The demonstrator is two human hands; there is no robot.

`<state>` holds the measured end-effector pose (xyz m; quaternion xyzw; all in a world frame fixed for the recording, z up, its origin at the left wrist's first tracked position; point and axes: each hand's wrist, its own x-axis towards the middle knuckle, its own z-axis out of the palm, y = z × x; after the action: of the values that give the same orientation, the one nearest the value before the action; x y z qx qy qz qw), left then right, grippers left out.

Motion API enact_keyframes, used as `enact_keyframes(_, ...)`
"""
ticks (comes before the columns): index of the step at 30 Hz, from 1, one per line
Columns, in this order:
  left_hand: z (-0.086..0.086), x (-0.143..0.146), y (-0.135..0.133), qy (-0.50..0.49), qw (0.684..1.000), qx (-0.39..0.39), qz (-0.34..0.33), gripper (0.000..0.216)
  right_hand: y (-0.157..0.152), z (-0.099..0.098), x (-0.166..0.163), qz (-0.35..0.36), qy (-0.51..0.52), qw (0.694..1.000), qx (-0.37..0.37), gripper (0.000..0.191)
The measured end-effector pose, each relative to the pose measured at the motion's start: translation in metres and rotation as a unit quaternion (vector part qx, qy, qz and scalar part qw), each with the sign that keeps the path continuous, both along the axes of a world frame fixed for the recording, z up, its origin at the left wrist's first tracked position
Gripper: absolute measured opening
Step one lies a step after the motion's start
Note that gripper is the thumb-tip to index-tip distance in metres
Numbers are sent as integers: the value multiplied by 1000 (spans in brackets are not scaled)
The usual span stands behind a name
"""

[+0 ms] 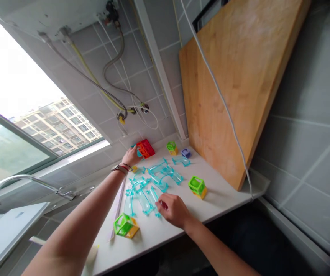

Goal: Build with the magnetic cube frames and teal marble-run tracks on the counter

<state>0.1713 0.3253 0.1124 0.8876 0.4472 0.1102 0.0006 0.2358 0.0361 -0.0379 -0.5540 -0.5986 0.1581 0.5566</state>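
At the back of the white counter (153,245), my left hand (131,156) has its fingers closed around the near side of a red toy block (145,148) with a blue part showing beside the fingers. The fingertips are partly hidden. My right hand (173,209) is curled close to the front of the pile, and its fingers hide whatever may be in them. Clear teal plastic track pieces (144,199), several of them curved, lie heaped between my hands. A small yellow piece (134,169) sits under my left wrist.
Green-and-yellow cube blocks stand at the front left (126,225), right (197,186) and back (171,148). Next to the back one is a purple block (186,153). A wooden board (233,84) leans at right, crossed by a white cable (219,90). A faucet (23,178) is at left.
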Motion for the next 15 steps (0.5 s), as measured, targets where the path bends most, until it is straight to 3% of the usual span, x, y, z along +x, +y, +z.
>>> enact_keyframes(7, -13, 22, 58, 117, 992, 24, 30, 44, -1, 3, 6, -57, -17, 986, -155, 21)
enact_keyframes(15, -28, 34, 85, 156, 986, 39, 55, 51, 3, 1, 2, -74, -42, 983, -164, 19)
